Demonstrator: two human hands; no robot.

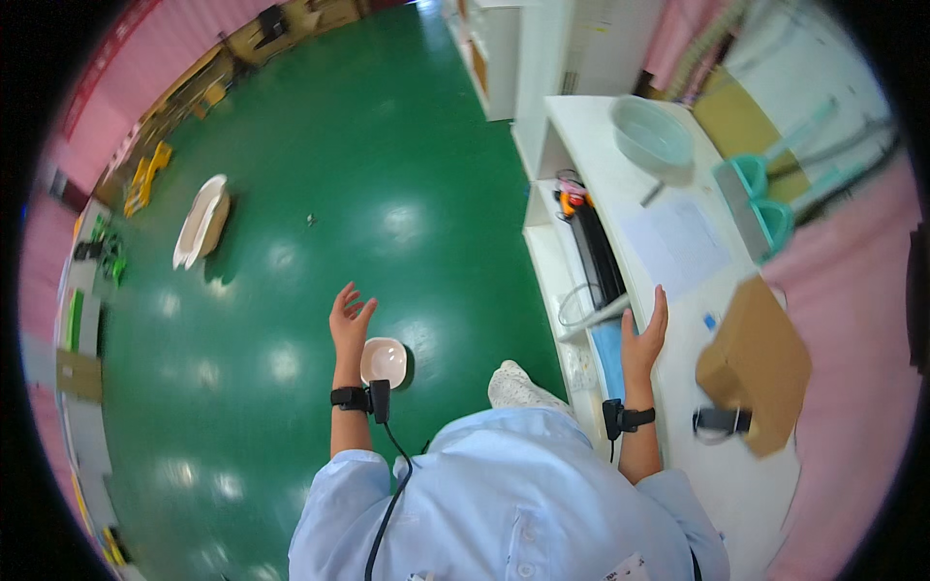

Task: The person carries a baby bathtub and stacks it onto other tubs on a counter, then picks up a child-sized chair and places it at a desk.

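Above the green floor (436, 194): left hand (352, 318), raised, spread, with slightly bent fingers and thumb held apart.
Beside the left wrist: pale pink basin (384, 362), on the floor, hollow side up, lower than the hand and just to its right in view.
At the counter's near edge: right hand (645, 339), upright, spread flat, with thumb well away from fingers; contact with white counter (690, 353) impossible to tell.
Wrists: black wristband (350, 398) on the left, another black wristband (636, 418) on the right, both with small dark devices attached.
Body: light blue shirt (465, 484) below, speckled white sock (518, 384) on the floor between the hands in view.
Counter top: pale green basin (651, 131) toward the far end, white paper (675, 245) nearer, cardboard box (765, 358) to the right of the right hand, dark strap (719, 420) by the box.
Counter's far side: two teal dustpans (773, 228).
Shelf below: long black object (597, 257), orange-red item (573, 198), blue sheet (607, 347) close to the right hand.
Farther left on the floor: cream tub (205, 221), well apart from both hands.
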